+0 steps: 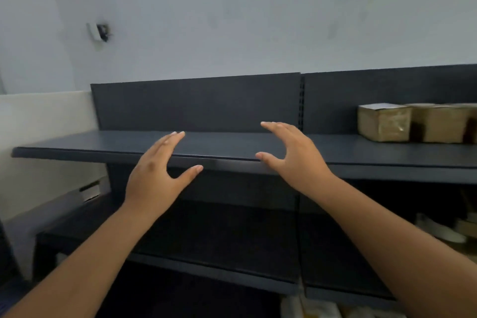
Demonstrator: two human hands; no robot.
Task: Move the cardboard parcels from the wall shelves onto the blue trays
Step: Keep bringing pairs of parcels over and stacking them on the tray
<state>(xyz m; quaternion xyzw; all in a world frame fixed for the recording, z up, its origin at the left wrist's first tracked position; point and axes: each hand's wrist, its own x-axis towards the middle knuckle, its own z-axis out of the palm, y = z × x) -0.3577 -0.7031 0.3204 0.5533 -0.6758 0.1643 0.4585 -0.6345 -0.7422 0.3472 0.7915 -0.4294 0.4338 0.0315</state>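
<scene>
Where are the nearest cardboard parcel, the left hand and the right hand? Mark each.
nearest cardboard parcel (383, 122): head view, front face.
left hand (152, 175): head view, back of hand.
right hand (296, 156): head view, back of hand.

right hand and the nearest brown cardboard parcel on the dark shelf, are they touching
Apart. The head view shows the right hand open over the dark metal shelf, with a clear stretch of bare shelf between it and the brown cardboard parcel off to the right.

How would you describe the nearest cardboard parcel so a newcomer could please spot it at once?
Find the dark grey metal top shelf. On its right stands a row of brown tape-wrapped cardboard parcels. Yours is the leftmost parcel, the only one fully visible, with a white label on top.
</scene>
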